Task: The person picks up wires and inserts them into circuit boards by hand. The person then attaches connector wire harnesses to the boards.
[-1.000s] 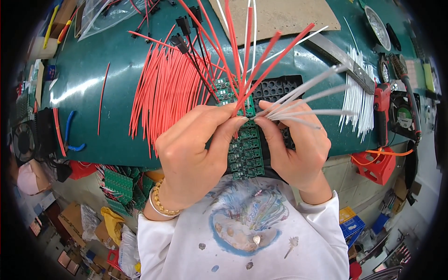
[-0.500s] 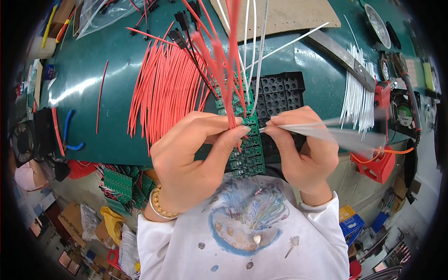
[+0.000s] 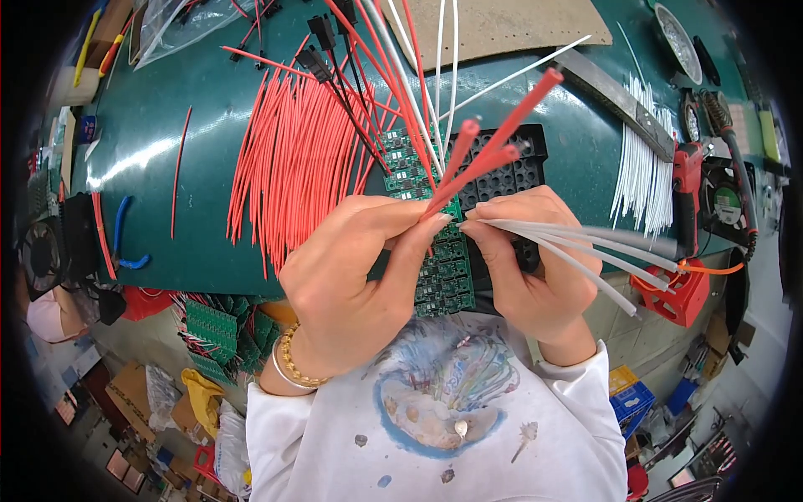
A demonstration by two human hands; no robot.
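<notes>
Red wires swung to the right, white wires fanned at the right hand

Half a second ago the red wires point(image 3: 493, 161) in the left hand point(image 3: 355, 268) stood nearly upright; now they lean to the far right, across the black tray point(image 3: 520, 171). The white wires point(image 3: 585, 235) in the right hand point(image 3: 539, 259), then a blurred streak, show as separate strands spreading right and slightly nearer. The right fingertips sit a little closer to the left ones. A white wire that rose from the green circuit board panel point(image 3: 445, 280) with a rightward lean no longer shows there.

The held ends of both bunches are hidden in the fingertips, so whether any touches the panel cannot be told. The hands cover part of the panel and tray, and the free red ends are blurred. Some wires rising from the panel run out past the far edge of the view.

The left thumb and forefinger are pinched closed on the red wires; the right thumb and forefinger pinch the white ones. The two pinches nearly meet over the panel, which lies between the hands, on the tray's left.
</notes>
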